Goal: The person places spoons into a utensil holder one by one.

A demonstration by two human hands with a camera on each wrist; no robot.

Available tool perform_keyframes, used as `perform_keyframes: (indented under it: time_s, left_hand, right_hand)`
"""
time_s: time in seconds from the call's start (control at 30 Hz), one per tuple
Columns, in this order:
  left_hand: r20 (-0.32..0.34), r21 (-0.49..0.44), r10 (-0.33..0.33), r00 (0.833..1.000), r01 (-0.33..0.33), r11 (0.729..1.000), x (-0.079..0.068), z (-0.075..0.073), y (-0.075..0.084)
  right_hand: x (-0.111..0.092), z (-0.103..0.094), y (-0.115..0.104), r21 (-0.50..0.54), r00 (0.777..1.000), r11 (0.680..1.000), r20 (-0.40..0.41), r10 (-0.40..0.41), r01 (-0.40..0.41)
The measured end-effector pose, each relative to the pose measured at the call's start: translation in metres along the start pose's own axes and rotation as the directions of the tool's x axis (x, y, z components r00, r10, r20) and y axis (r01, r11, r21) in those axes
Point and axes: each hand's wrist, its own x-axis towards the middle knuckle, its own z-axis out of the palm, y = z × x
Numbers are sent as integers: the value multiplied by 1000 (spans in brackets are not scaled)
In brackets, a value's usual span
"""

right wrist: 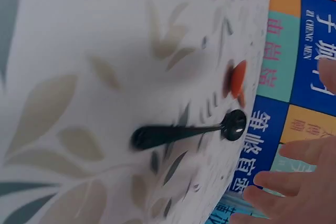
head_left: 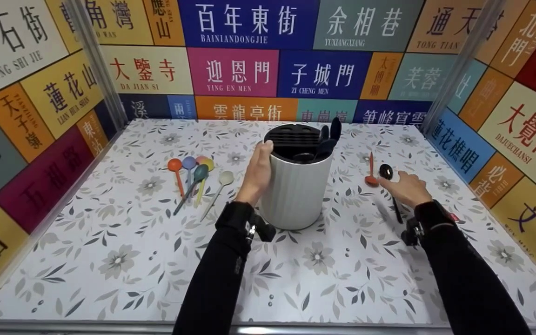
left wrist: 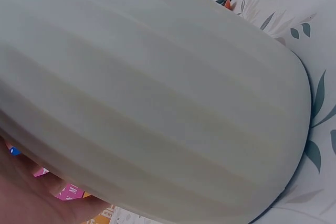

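My left hand [head_left: 257,174] grips the side of a white ribbed utensil holder [head_left: 293,195], its fingertips up at the rim. In the left wrist view the holder's wall [left wrist: 173,98] fills most of the picture, and the fingers [left wrist: 50,182] go behind it. Several dark utensils [head_left: 331,137] stand in the holder's right side, beside a black slotted insert. My right hand [head_left: 406,187], fingers spread and holding nothing, hovers over a black spoon [right wrist: 184,132] lying on the table. Just left of that spoon lies an orange-red spoon [head_left: 371,180].
Left of the holder, several coloured spoons lie in a group: orange [head_left: 174,164], purple [head_left: 188,163], dark teal [head_left: 200,173], yellow and pink ones, and a pale green one [head_left: 225,177]. Panels with large characters [head_left: 240,72] wall in the floral-patterned table [head_left: 156,279].
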Motion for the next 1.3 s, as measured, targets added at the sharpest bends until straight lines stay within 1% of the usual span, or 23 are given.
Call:
perform_keyframes:
  time_s: [0.17, 0.33, 0.43, 0.57, 0.63, 0.73, 0.87, 1.0, 1.2, 1.3]
  left_hand:
    - [-4, 21, -12, 1000, 12, 1000, 0, 2, -1]
    - [-6, 27, -14, 1000, 14, 1000, 0, 3, -1]
    - [-18, 32, -27, 999, 27, 999, -1, 3, 0]
    - [-22, 40, -47, 999, 48, 998, -1, 3, 0]
    - [-21, 49, -58, 998, 59, 997, -1, 3, 1]
    - [-18, 58, -71, 997, 72, 996, -1, 2, 1]
    - [-19, 60, -68, 998, 69, 996, -2, 2, 1]
    - [-12, 70, -53, 999, 53, 996, -3, 1, 1]
    - [-22, 67, -51, 998, 52, 996, -3, 1, -1]
    - [-23, 64, -36, 999, 38, 997, -3, 1, -1]
  right_hand:
    - [-1, 6, 11, -144, 998, 989, 61, 33, -24]
    - [-4, 10, 14, -216, 991, 974, 101, 85, -61]
    - [-3, 13, 15, -226, 992, 972, 86, 90, -69]
    - [1, 15, 20, -208, 999, 977, 21, 47, -42]
    - [3, 14, 21, -203, 1000, 979, 4, 26, -25]
    - [4, 14, 21, -203, 1000, 979, 9, 15, -13]
    - [3, 16, 21, -227, 1000, 974, 5, 3, -1]
    - [1, 17, 22, -258, 1000, 966, 28, 1, 6]
    - [-1, 16, 19, -253, 990, 967, 127, 57, -23]
    - [-2, 15, 18, -250, 985, 967, 154, 77, -37]
